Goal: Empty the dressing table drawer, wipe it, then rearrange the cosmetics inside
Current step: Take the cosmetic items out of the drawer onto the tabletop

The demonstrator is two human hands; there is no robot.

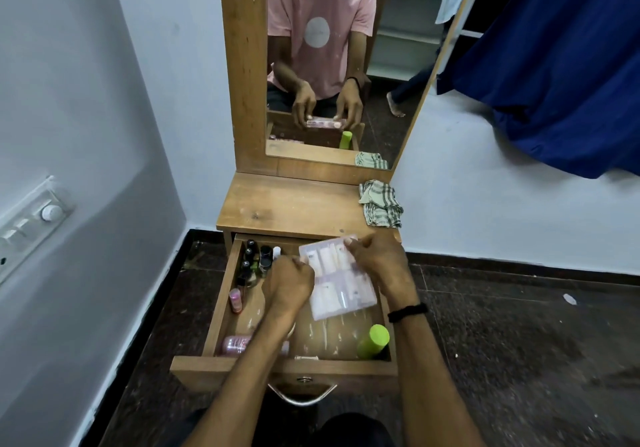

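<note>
The wooden dressing table (287,204) stands against the wall, and its drawer (214,365) is pulled fully open below the tabletop. Over the right half of the drawer, both hands hold a clear flat pack of pale cosmetics (341,287). The left hand (289,282) curls its fingers on the pack's left edge and the right hand (381,259) pinches its far corner; it may rest on the drawer floor, but I cannot tell. A checked cloth (381,204) lies crumpled on the tabletop's right end. Inside the drawer, a green bottle (373,341) sits in the near right corner, pink bottles (236,299) line the left side, and small dark bottles (251,256) cluster in the far left corner.
</note>
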